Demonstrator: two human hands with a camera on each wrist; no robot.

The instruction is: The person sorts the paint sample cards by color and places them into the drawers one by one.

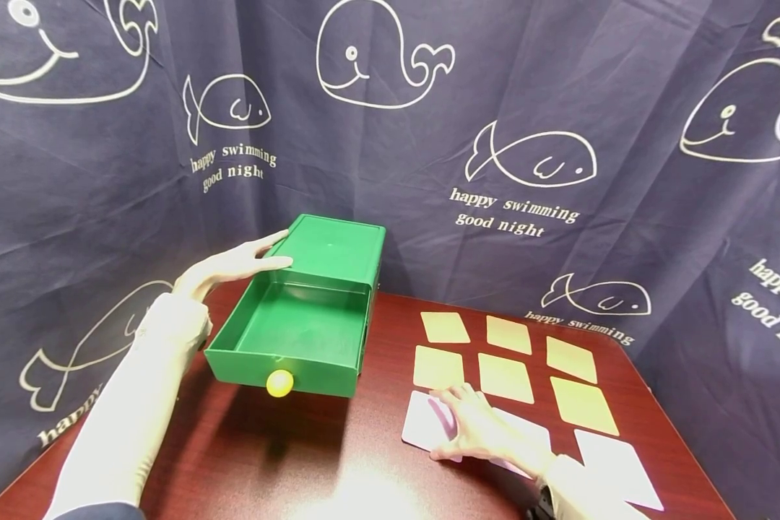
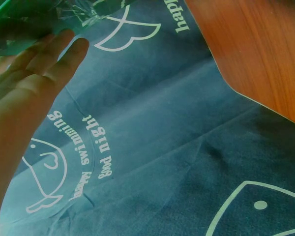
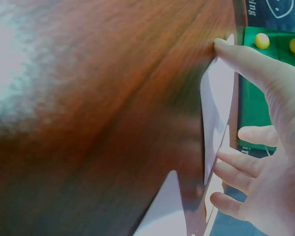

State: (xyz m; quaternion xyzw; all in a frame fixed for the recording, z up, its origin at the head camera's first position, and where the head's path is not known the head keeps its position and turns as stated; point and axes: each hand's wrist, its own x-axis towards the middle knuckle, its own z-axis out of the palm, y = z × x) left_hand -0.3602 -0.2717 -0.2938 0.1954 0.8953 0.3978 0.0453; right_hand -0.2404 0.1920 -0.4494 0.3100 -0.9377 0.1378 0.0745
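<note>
A green drawer box (image 1: 338, 242) stands at the left of the table, its top drawer (image 1: 299, 325) pulled far out, with a yellow ball knob (image 1: 279, 383) on the front. My left hand (image 1: 237, 261) rests against the box's upper left edge, thumb across the top. Its fingers look extended in the left wrist view. Over a white card (image 1: 422, 422) at the front left of the rows, my right hand (image 1: 471, 426) spreads its thumb and fingers. The right wrist view has the thumb (image 3: 246, 61) at the card's corner and the other fingers loosely bent along its edge.
Several yellowish cards (image 1: 505, 377) lie in rows on the reddish wooden table (image 1: 377, 433). Another white card (image 1: 617, 466) lies at the front right. A dark curtain (image 1: 390, 152) with whale and fish drawings hangs close behind the table. Glare brightens the front edge.
</note>
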